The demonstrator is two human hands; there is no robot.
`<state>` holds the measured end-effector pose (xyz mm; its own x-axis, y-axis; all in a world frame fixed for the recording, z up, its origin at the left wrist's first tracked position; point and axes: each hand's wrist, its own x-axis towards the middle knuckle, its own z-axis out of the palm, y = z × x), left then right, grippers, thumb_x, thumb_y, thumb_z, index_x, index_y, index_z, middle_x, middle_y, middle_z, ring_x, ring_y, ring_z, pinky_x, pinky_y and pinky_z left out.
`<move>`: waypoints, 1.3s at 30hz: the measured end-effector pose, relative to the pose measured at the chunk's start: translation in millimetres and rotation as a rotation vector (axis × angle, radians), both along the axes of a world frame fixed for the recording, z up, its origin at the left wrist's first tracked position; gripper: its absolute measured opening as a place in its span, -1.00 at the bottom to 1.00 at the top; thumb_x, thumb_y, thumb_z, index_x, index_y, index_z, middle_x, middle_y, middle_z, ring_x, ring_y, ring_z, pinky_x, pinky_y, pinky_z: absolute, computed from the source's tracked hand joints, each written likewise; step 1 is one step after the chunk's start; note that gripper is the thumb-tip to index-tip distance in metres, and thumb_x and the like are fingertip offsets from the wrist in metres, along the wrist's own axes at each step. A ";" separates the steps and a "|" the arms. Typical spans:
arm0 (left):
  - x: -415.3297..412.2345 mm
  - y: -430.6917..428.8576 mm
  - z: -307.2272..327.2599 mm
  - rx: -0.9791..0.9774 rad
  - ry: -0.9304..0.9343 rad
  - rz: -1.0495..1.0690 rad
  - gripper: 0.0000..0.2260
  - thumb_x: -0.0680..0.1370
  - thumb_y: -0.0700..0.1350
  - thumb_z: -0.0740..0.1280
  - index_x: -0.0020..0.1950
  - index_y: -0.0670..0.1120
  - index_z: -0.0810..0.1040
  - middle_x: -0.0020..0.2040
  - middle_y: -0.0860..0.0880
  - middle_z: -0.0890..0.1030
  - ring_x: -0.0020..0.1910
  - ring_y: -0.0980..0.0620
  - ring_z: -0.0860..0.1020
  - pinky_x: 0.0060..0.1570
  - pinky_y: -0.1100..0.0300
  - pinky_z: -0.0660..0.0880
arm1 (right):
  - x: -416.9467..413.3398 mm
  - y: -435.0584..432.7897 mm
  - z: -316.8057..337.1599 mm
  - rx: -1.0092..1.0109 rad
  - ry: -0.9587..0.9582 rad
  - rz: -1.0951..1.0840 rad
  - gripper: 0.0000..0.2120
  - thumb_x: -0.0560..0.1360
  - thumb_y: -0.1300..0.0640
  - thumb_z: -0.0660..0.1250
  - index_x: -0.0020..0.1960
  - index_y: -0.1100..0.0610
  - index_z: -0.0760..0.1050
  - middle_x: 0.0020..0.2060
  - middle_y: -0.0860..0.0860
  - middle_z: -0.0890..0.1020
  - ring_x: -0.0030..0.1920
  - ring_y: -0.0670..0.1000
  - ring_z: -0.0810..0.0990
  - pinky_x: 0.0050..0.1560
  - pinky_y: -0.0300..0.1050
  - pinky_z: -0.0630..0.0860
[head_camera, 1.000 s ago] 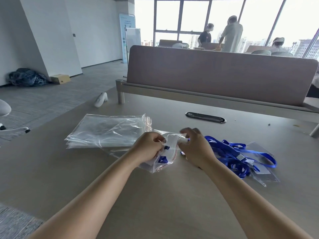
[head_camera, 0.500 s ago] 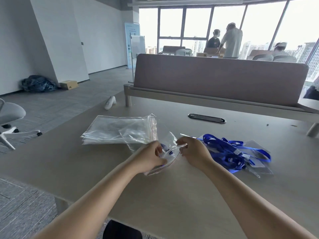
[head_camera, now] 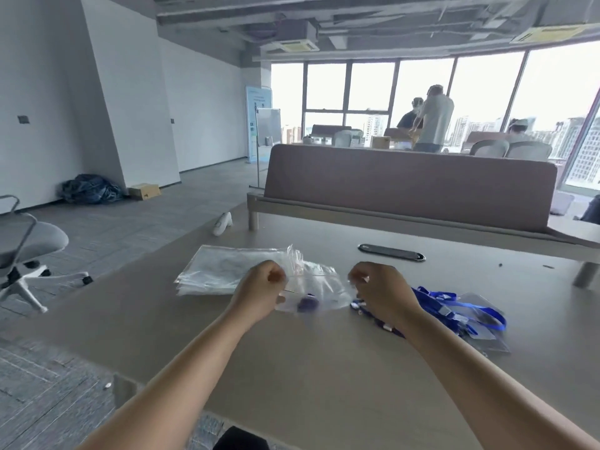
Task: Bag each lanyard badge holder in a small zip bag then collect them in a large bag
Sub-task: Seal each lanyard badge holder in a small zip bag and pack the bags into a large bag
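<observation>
Frame centre, just above worktop (head_camera: 324, 368): small clear plastic zip bag (head_camera: 319, 289), blue lanyard (head_camera: 306, 303) inside. Ends pinched by left hand (head_camera: 263, 287) and right hand (head_camera: 380, 290), fingers curled. I judge it light, floppy, slick; hold by zip strip.

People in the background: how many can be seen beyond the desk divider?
3. By the windows stand a person in a dark top and a person in a grey shirt; a third person, capped, sits further right. The divider may hide others.
</observation>
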<state>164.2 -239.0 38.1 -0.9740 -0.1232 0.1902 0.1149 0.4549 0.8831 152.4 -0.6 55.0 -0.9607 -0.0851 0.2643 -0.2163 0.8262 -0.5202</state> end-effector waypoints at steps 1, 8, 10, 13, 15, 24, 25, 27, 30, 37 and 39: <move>-2.9 -3.0 5.3 0.062 0.027 -0.013 -0.92 0.50 -0.13 0.38 -0.18 -0.10 0.56 -0.16 -0.04 0.68 -0.17 -0.09 0.66 -0.06 -0.03 0.64 | -1.2 -0.1 5.6 -0.021 0.011 0.008 -0.81 0.49 0.12 0.21 -0.14 -0.11 0.54 -0.24 -0.15 0.66 -0.25 -0.08 0.64 -0.12 -0.05 0.61; -9.2 -23.6 12.3 -0.070 0.050 -0.124 -0.79 0.32 0.05 0.51 -0.13 0.03 0.59 -0.12 0.04 0.69 -0.07 0.04 0.65 -0.03 0.04 0.53 | -0.6 8.4 21.7 -0.068 -0.060 0.082 -0.94 0.48 -0.02 0.41 -0.11 -0.16 0.54 -0.17 -0.23 0.65 -0.13 -0.17 0.64 -0.11 -0.24 0.49; -10.7 -24.9 8.4 -0.079 0.080 -0.108 -0.87 0.37 -0.02 0.50 -0.18 0.01 0.60 -0.19 0.04 0.70 -0.15 0.02 0.66 -0.04 0.00 0.55 | -1.1 10.0 20.2 -0.021 -0.040 0.079 -0.87 0.50 0.05 0.40 -0.09 -0.18 0.53 -0.16 -0.26 0.62 -0.12 -0.22 0.59 -0.18 -0.32 0.41; -11.5 -22.2 6.7 0.011 0.063 -0.084 -0.93 0.44 -0.12 0.47 -0.19 -0.09 0.62 -0.23 -0.04 0.71 -0.19 -0.06 0.68 -0.07 -0.05 0.61 | -1.5 8.6 22.5 0.034 -0.005 0.056 -0.88 0.52 0.06 0.37 -0.14 -0.16 0.56 -0.20 -0.26 0.61 -0.17 -0.21 0.55 -0.23 -0.30 0.40; -11.4 -19.9 7.0 0.016 0.065 -0.067 -0.94 0.49 -0.18 0.46 -0.17 -0.15 0.64 -0.22 -0.10 0.70 -0.22 -0.05 0.64 -0.22 0.11 0.59 | -2.4 7.3 24.4 0.068 0.001 0.055 -0.88 0.52 0.04 0.36 -0.16 -0.16 0.57 -0.16 -0.23 0.63 -0.20 -0.19 0.53 -0.25 -0.24 0.41; -8.5 -21.1 -1.5 0.283 0.072 -0.079 -0.89 0.58 -0.20 0.37 -0.13 -0.17 0.64 -0.15 -0.05 0.74 -0.07 0.02 0.69 0.07 0.11 0.52 | -12.1 1.9 21.8 -0.104 -0.087 0.115 -0.86 0.53 0.14 0.37 -0.19 -0.02 0.58 -0.31 -0.17 0.68 -0.32 -0.22 0.55 -0.30 -0.36 0.39; -8.2 -20.3 -2.8 0.379 0.058 -0.087 -0.89 0.59 -0.24 0.34 -0.10 -0.22 0.63 -0.15 -0.10 0.74 -0.06 -0.05 0.70 0.11 0.06 0.55 | -12.6 1.8 20.3 -0.135 -0.093 0.116 -0.87 0.52 0.15 0.37 -0.19 0.00 0.59 -0.32 -0.16 0.68 -0.33 -0.25 0.56 -0.33 -0.43 0.39; -8.9 -20.5 -5.2 0.493 0.029 -0.077 -0.87 0.60 -0.27 0.32 -0.02 -0.33 0.59 -0.16 -0.16 0.73 -0.13 -0.06 0.71 0.08 0.07 0.59 | -13.7 2.9 17.8 -0.198 -0.102 0.111 -0.89 0.51 0.18 0.39 -0.18 0.03 0.61 -0.34 -0.13 0.69 -0.38 -0.30 0.55 -0.35 -0.49 0.39; -8.3 -18.4 -7.9 0.534 0.004 -0.064 -0.88 0.59 -0.28 0.32 -0.01 -0.34 0.58 -0.20 -0.15 0.72 -0.22 -0.02 0.71 -0.12 0.19 0.63 | -15.9 3.0 14.2 -0.177 -0.106 0.089 -0.92 0.50 0.16 0.41 -0.17 0.03 0.61 -0.29 -0.13 0.69 -0.30 -0.25 0.59 -0.32 -0.41 0.40; -4.7 -5.4 -12.6 0.498 0.027 -0.029 -0.90 0.58 -0.31 0.33 -0.01 -0.35 0.58 -0.20 -0.20 0.66 -0.23 -0.02 0.64 -0.19 0.19 0.61 | -9.4 -31.6 19.1 0.057 -0.022 0.126 -0.78 0.47 0.00 0.45 0.11 -0.02 0.58 -0.05 -0.16 0.66 -0.01 -0.09 0.59 -0.01 -0.16 0.50; -3.7 -3.4 -11.6 0.503 0.031 -0.022 -0.93 0.57 -0.33 0.34 -0.04 -0.34 0.58 -0.20 -0.22 0.61 -0.26 -0.04 0.59 -0.18 0.16 0.59 | -7.9 -48.4 21.1 0.091 -0.040 0.161 -0.74 0.48 0.00 0.44 0.16 -0.02 0.58 -0.05 -0.15 0.64 -0.01 -0.07 0.59 0.01 -0.15 0.49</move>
